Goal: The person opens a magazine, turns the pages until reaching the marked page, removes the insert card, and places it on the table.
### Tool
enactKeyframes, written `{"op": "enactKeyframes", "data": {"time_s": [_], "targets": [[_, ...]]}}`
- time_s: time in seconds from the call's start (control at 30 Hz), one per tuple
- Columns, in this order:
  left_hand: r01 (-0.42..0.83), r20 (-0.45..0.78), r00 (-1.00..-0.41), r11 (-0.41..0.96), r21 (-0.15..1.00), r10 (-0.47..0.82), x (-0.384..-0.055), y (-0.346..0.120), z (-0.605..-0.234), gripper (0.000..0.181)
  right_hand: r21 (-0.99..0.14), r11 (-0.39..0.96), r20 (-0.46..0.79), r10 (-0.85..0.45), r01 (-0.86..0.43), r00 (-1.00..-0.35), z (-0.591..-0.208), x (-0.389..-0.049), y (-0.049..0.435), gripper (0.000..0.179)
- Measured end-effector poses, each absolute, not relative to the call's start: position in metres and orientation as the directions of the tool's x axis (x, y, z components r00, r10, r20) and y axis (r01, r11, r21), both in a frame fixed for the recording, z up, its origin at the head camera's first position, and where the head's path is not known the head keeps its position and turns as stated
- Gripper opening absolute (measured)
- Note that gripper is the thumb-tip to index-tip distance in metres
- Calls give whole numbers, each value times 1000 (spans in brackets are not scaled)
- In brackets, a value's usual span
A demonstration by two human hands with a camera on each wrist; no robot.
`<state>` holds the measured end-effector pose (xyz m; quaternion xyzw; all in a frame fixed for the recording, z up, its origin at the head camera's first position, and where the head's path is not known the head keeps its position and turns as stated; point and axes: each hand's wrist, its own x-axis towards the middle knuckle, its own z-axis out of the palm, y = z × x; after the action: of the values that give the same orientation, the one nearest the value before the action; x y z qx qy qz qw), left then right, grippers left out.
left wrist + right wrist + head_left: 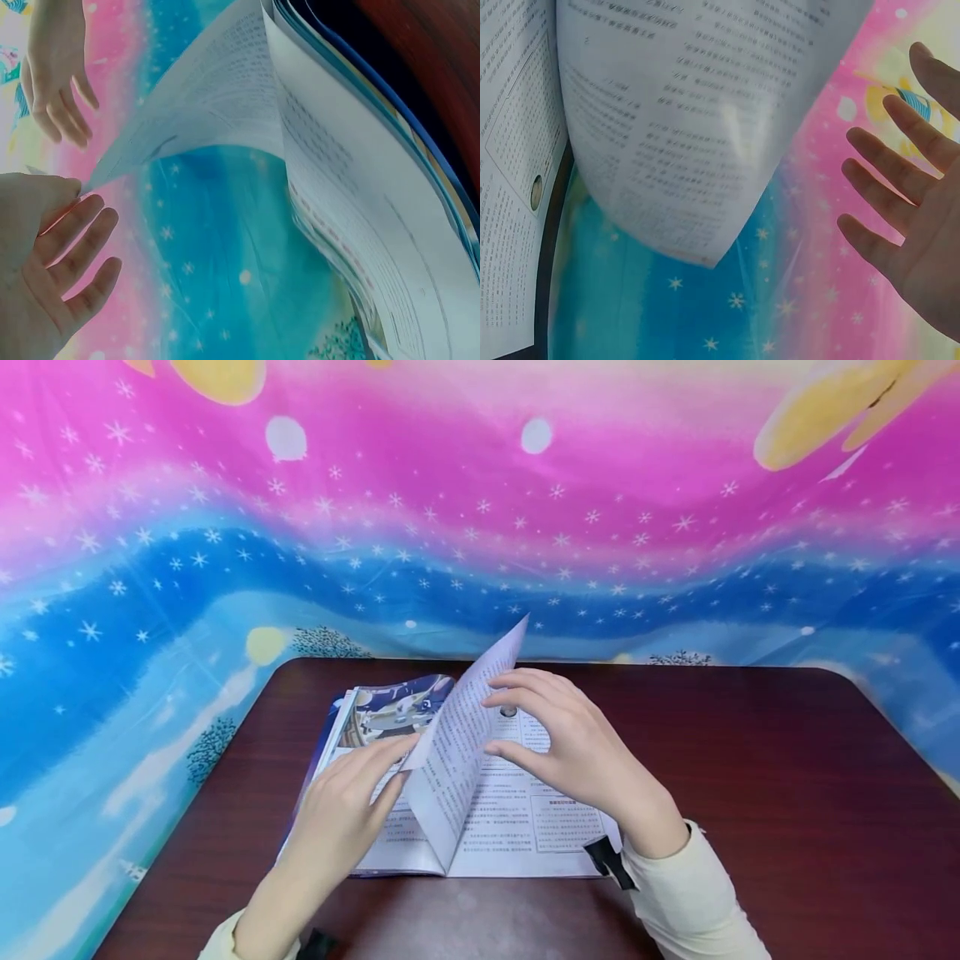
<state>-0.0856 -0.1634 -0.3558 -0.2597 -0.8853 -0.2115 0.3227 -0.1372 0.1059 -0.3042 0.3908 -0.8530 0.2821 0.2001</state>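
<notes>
An open magazine (495,852) lies on the table, one printed page (456,735) lifted upright and curving between its two halves. My left hand (341,810) pinches the near outer edge of that page between thumb and index finger, plain in the left wrist view, where the other fingers (86,247) are spread loosely. On the other side of the raised page, my right hand (577,739) hovers over the right half, fingers parted and gently bent. The right wrist view shows that hand's fingers (889,169) apart from the page with nothing in them.
The dark red-brown wooden table (735,760) extends right of the magazine, with rounded far corners. Behind it hangs a pink and blue cloth (450,502) with snowflakes. A colour picture (397,710) fills the top of the left page.
</notes>
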Motion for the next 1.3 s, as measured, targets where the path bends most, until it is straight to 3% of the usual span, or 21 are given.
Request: {"op": "enactKeyframes", "data": {"time_s": [0.33,0.73,1.07,1.3], "targets": [[468,622,-747,850,240,236,-79,-190,-358,64,-344,511,586,-539,-788,-605,-310,-143,115,40],[362,500,-842,899,246,202,-72,-212,-366,82,-339,571,508,-558,-748,-656,-321,-141,137,37],[303,407,-896,915,266,178,-66,-226,-375,69,-273,576,516,-589,-771,-623,-332,-136,161,32],[279,308,-932,921,270,192,-65,-238,-379,65,-253,619,432,-615,-743,-660,-346,-133,175,32]]}}
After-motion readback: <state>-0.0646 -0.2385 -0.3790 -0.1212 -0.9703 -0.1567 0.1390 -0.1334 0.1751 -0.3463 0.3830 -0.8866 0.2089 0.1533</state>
